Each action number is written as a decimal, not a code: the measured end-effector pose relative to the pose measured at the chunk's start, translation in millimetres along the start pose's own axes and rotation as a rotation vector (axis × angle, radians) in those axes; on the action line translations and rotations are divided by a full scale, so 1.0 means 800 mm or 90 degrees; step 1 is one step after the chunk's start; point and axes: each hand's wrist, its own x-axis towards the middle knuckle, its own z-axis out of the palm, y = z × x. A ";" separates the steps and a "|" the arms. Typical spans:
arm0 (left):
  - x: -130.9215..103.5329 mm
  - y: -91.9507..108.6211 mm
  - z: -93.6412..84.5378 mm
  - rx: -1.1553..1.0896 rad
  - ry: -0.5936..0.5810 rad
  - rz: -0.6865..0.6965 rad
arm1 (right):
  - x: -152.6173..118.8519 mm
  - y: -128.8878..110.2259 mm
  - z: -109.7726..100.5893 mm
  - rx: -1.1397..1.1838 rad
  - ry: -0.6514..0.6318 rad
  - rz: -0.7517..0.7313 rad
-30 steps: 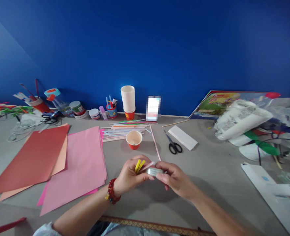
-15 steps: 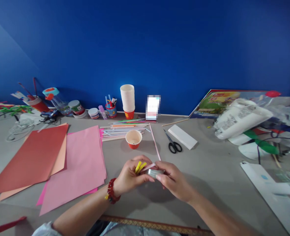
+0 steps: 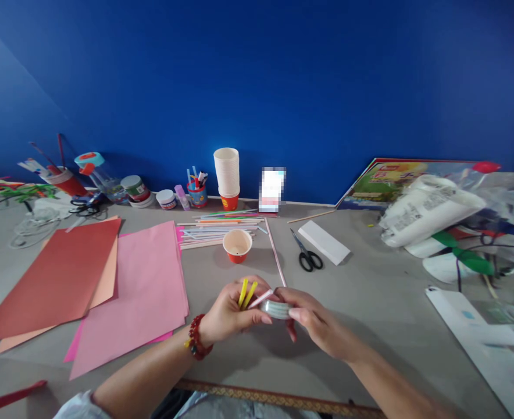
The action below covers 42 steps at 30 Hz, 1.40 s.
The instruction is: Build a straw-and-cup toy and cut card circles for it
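Yellow straw pieces (image 3: 250, 295) and a pale pink straw (image 3: 260, 299) stick up from my left hand (image 3: 227, 308), whose fingers are closed around them. A roll of clear tape (image 3: 276, 309) lies between my hands, above the table's front part. My right hand (image 3: 316, 320) pinches the roll's right side with thumb and fingers; the left thumb is close to its other side. Beyond the hands, a red and white paper cup (image 3: 237, 247) stands upright, its rim facing up. The lower ends of the held straws are hidden by my left fingers.
Loose straws (image 3: 220, 228) lie behind the cup. Black-handled scissors (image 3: 308, 259) and a folded white paper (image 3: 324, 242) rest to the right. Pink sheets (image 3: 139, 291) and red sheets (image 3: 60, 276) cover the left. Stacked cups (image 3: 227, 174) and a screen (image 3: 271, 189) stand near the wall.
The yellow straws have tipped more upright. My right hand has shifted slightly right on the tape roll, and more of the roll shows. The cup stays in place.
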 end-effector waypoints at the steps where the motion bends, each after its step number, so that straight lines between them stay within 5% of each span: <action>1: 0.000 0.000 0.000 -0.033 -0.013 -0.024 | 0.000 0.002 0.000 0.012 -0.006 -0.009; 4: 0.001 0.000 0.000 -0.081 -0.016 -0.044 | 0.002 0.007 0.001 0.031 -0.019 -0.031; 9: 0.004 0.003 0.003 0.016 0.013 0.044 | 0.008 0.000 0.003 -0.028 -0.042 -0.029; 18: 0.001 0.004 0.012 0.172 0.047 0.112 | 0.014 -0.033 0.012 -0.283 0.052 -0.068; 27: 0.004 0.000 0.009 0.008 0.046 0.110 | 0.009 -0.021 0.008 0.067 -0.033 0.012; 38: 0.001 0.008 0.012 0.146 0.044 0.145 | 0.007 -0.022 0.016 -0.091 0.017 -0.032; 42: 0.001 0.008 0.014 0.138 0.054 0.153 | 0.009 -0.017 0.017 -0.022 0.013 -0.055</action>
